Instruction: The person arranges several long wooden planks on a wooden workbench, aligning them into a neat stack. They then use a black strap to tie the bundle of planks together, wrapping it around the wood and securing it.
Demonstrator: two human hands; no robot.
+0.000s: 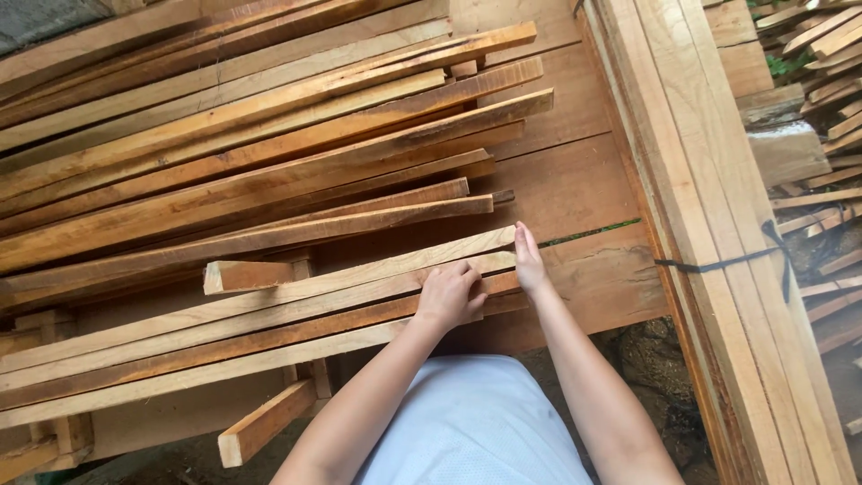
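The left hand (446, 295) is curled, gripping the pale wooden slat (296, 289) from above near its right end. The right hand (528, 260) is flat, fingers extended, pressed against that end. The slat lies atop the front stack (180, 359), its long axis running left-right, right end angled slightly away.
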